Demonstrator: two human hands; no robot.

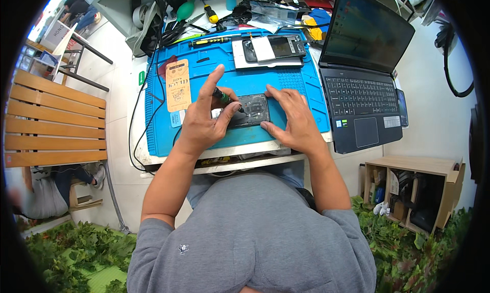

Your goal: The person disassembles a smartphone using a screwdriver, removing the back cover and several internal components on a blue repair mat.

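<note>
A dark smartphone [258,108] lies on the blue work mat [232,78], its inner parts apparently showing. My left hand [201,122] is closed around a black and green screwdriver [220,94], which slants down to the phone's surface; the forefinger points up, off the handle. Whether the tip sits on a screw is too small to tell. My right hand [298,117] grips the phone's right end, thumb at the near corner and forefinger at the far one. The phone's left part is hidden behind my left hand.
An open laptop [365,96] stands on the right. Another phone [288,46] rests on a white box behind the mat's middle. A tan card [178,85] lies left. Black cables [153,96] run down the left edge. Tools and a yellow-black screwdriver [210,13] crowd the back.
</note>
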